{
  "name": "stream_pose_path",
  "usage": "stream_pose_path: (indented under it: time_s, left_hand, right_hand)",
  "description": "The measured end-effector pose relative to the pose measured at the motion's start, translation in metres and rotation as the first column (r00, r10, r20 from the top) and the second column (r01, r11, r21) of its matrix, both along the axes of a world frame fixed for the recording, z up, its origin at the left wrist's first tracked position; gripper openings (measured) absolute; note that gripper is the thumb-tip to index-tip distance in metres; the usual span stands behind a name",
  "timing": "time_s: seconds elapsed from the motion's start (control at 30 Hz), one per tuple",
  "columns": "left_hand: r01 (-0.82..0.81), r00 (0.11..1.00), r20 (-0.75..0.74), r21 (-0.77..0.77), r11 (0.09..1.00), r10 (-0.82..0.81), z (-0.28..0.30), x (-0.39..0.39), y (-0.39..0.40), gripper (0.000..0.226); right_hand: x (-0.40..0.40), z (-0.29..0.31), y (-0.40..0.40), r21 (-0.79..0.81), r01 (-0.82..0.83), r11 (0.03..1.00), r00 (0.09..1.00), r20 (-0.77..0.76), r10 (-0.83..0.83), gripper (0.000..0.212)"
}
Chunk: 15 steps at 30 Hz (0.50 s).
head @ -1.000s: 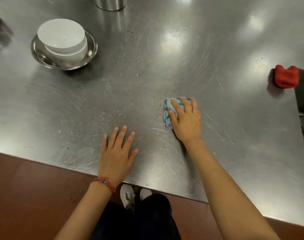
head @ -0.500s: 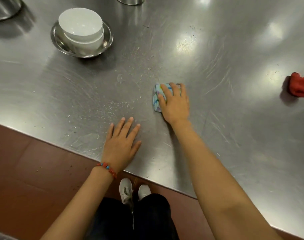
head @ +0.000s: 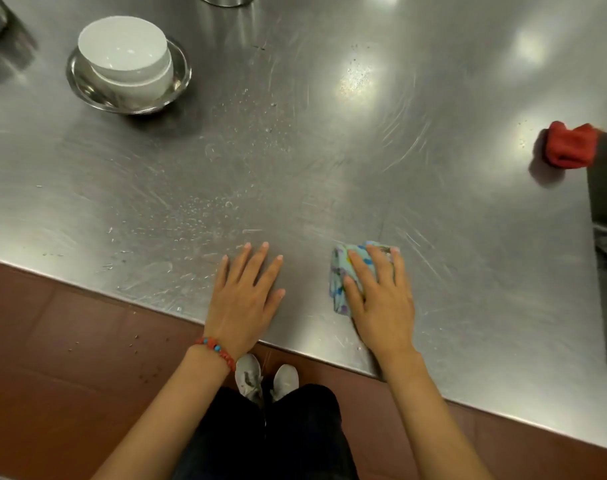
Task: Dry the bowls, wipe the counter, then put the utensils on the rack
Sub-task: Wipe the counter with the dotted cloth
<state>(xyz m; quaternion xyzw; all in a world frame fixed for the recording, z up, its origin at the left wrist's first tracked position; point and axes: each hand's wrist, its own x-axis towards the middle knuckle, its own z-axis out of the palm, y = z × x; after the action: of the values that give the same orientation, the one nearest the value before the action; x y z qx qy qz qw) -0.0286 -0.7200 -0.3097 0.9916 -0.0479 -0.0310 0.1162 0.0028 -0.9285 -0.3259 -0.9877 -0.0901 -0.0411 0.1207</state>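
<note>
In the head view, the right hand point(head: 381, 299) lies flat with straight, spread fingers pressing a folded, multicoloured cloth point(head: 343, 278) onto the steel counter point(head: 329, 161), close to its near edge. The cloth shows beneath and to the left of those fingers. Just left of it, apart from the cloth, the left hand point(head: 245, 299) rests palm down on the counter, fingers straight and holding nothing; a red beaded bracelet point(head: 215, 351) circles its wrist. Water droplets point(head: 205, 216) speckle the metal just beyond the left hand. Well beyond it and further left, stacked white bowls point(head: 129, 60) sit in a steel dish point(head: 87, 88). Far right of the right hand lies a red cloth point(head: 570, 150).
</note>
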Motion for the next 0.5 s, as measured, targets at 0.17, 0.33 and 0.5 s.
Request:
stream_pose_path:
  time_s: [0.17,0.33,0.5]
  left_hand:
    - [0.023,0.998,-0.060,0.045,0.999,-0.020,-0.005,-0.004,-0.008,0.048]
    - [0.016,0.996,-0.085,0.018,1.000,-0.014,-0.004,-0.004,-0.008,0.052]
    - [0.016,1.000,-0.011,0.005,1.000,-0.016,-0.003,-0.004,-0.007,0.040]
  right_hand:
    - [-0.011,0.006,-0.054,0.034,0.274,0.961,0.962,-0.009,-0.274,0.051]
    - [-0.026,0.006,-0.006,0.040,0.299,0.953,0.953,0.034,-0.300,0.038]
    - [-0.054,-0.005,0.059,-0.013,0.040,0.999,0.999,0.036,-0.039,0.041]
